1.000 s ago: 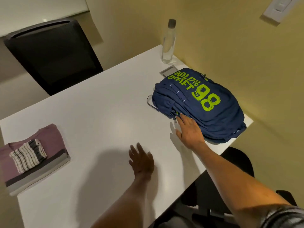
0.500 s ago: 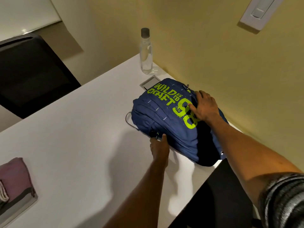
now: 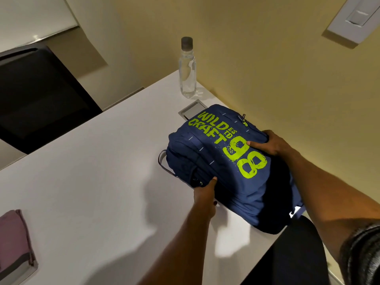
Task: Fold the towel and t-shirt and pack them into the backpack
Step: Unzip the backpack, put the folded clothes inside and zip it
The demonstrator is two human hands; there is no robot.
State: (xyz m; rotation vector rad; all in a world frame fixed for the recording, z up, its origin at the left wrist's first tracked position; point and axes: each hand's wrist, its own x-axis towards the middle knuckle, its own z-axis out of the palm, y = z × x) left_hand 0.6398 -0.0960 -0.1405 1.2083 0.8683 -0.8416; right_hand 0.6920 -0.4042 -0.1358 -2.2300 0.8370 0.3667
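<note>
Navy backpack [image 3: 216, 161] lies flat at table [image 3: 92, 182] right edge. Left hand [image 3: 205, 194] grips its near side, right hand [image 3: 271, 145] its far side. Best to turn it zipper-up. Folded mauve cloth [image 3: 14, 233] sits at left edge.

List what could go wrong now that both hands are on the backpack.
1. The backpack lies with one end right by the edge of the table. If the left hand or right hand slips, it could slide off.
2. The water bottle stands upright just behind it, and swinging the backpack might knock it over.
3. The folded clothes sit far to the left, partly out of frame, so reaching them may be awkward.
</note>
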